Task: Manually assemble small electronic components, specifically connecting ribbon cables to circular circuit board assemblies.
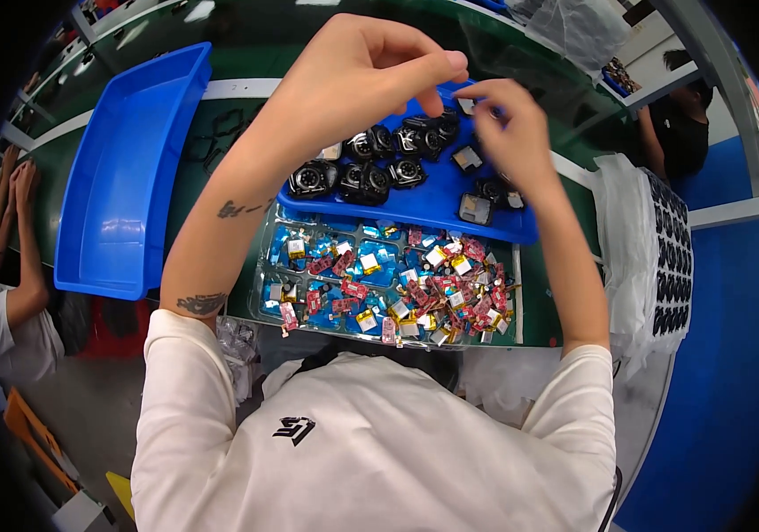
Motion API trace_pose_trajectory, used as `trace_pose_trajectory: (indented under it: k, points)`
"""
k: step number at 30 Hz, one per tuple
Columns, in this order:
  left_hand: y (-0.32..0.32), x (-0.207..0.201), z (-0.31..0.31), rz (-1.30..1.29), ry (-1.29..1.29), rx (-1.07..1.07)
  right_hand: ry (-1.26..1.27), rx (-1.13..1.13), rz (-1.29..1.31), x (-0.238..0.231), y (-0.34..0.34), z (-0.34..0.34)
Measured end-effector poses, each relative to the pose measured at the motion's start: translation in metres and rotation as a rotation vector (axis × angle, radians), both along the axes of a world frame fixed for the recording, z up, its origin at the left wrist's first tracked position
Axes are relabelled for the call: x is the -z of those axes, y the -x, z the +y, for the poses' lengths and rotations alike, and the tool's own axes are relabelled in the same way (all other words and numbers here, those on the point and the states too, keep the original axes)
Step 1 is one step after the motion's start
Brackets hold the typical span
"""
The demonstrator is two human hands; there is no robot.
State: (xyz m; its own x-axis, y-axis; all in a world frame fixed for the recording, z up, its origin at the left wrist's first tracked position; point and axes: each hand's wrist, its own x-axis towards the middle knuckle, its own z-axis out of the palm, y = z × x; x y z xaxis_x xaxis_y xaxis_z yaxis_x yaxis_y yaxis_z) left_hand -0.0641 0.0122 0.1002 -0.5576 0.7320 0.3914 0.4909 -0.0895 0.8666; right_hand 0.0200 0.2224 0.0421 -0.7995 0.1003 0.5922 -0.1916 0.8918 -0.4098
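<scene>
My left hand (388, 71) is raised above the far side of a blue tray (437, 195), with thumb and fingers drawn together. Whatever lies between them, if anything, is hidden. Close to its right, my right hand (514, 133) hovers over the tray's right part; its bent fingers are smeared by motion. Several black watch-like cases (364, 182) with round backs lie in the tray's left half. Toward the right are squarish pieces with pale faces, one of them a loose square module (475, 208).
Nearer me, a clear compartment tray (264, 257) holds red circuit boards and silver-yellow battery cells (369, 263). A deep blue bin (113, 204) stands at left. Black parts (672, 257) sit in stacked sheets at right. Other people's arms (20, 230) show at far left; another person (681, 129) is at right.
</scene>
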Motion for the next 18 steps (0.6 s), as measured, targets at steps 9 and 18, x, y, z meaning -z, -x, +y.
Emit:
trace_pose_trajectory:
  k: [9, 18]
  points:
    - [-0.003, -0.005, 0.000, -0.020, -0.045, 0.044, -0.365, -0.615, -0.401, 0.011, -0.035, -0.108]
    - [-0.005, -0.005, -0.002, -0.059, -0.020, 0.293, 0.554, -0.526, -0.286, -0.026, -0.042, -0.061]
